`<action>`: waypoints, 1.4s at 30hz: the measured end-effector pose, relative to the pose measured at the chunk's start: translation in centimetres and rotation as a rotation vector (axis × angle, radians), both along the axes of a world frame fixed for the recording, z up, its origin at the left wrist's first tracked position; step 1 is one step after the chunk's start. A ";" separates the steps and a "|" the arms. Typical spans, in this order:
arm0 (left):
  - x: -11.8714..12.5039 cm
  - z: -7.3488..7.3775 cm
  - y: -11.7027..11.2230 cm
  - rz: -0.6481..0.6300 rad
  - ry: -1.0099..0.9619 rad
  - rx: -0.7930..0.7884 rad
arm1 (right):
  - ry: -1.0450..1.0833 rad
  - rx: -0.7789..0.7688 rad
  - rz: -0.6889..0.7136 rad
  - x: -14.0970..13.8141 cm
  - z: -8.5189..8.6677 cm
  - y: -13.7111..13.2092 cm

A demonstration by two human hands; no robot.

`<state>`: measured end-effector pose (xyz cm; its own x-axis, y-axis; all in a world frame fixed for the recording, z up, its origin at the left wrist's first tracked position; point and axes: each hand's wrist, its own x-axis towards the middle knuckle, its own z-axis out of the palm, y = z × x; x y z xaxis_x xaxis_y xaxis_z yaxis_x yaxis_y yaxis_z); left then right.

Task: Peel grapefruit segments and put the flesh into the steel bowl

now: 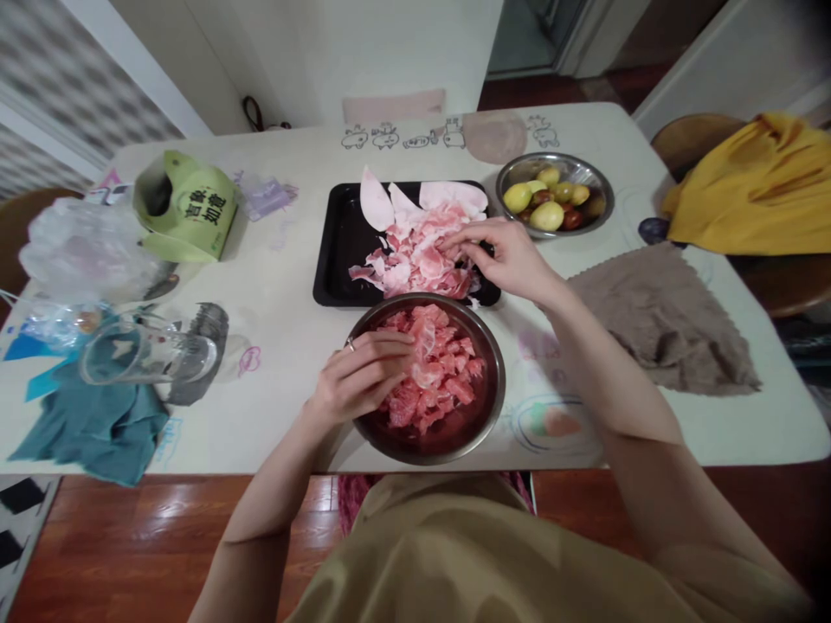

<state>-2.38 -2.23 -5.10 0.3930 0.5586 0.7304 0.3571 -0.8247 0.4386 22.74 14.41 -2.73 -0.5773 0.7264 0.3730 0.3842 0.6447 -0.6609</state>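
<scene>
A steel bowl [497, 394] at the table's front edge holds red pomelo flesh [447, 381] in torn chunks. Over its left side is my left hand [363, 372], a ring on one finger, closed on a pomelo segment [425, 342] at its fingertips. Behind the bowl lies a black tray [334, 251] with a heap of pale pink membrane scraps [415, 260] and thick white-pink rind pieces [451, 195]. My right hand [503, 255] reaches into the heap's right side, fingers bent and thumb apart from them; no piece shows clearly between them.
A steel bowl of green and brown jujubes [547, 216] stands behind right, near a grey-brown cloth [668, 320]. Yellow fabric [759, 190] covers a chair. At left are a green paper box [195, 212], plastic bags [84, 251], a clear glass pitcher [149, 350] and a teal cloth [97, 424].
</scene>
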 end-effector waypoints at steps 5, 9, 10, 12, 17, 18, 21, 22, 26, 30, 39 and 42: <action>0.2 0.3 0.4 0.093 -0.098 -0.098 | -0.038 0.064 -0.035 -0.2 -0.2 -0.2; 0.2 0.3 0.4 0.102 -0.095 -0.117 | -0.048 0.081 -0.014 -0.2 -0.4 -0.1; 0.2 0.3 0.4 0.101 -0.095 -0.116 | -0.045 0.079 -0.007 -0.2 -0.4 -0.1; 0.2 0.3 0.4 0.107 -0.093 -0.116 | -0.044 0.080 -0.002 -0.2 -0.5 0.0; 0.4 0.6 0.4 0.144 -0.099 -0.121 | -0.137 0.128 -0.055 -0.2 -0.8 0.1; 0.4 0.6 0.4 0.157 -0.105 -0.126 | -0.161 0.148 -0.069 -0.1 -0.8 0.0; 0.4 0.6 0.3 0.212 -0.127 -0.146 | -0.239 0.220 -0.029 -0.1 -0.2 -0.6; 0.4 0.6 0.3 0.234 -0.134 -0.154 | -0.261 0.239 0.006 -0.2 0.2 -1.2; 0.2 0.3 0.1 0.310 -0.151 -0.197 | -0.172 0.241 0.098 -1.5 2.4 -4.8; 0.1 0.1 0.1 0.318 -0.164 -0.211 | -0.007 0.258 0.172 -3.3 3.3 -8.7; 0.2 -0.1 0.2 0.183 -0.205 -0.113 | 0.062 0.361 0.090 -4.5 2.0 -11.2; 0.2 -0.2 0.2 0.167 -0.202 -0.103 | -0.003 0.456 0.065 -4.6 1.8 -11.7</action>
<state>-2.15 -2.03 -5.29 0.1413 0.6787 0.7207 0.3814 -0.7091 0.5930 18.17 2.72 -0.93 -0.6177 0.4511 0.6442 0.3353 0.8920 -0.3032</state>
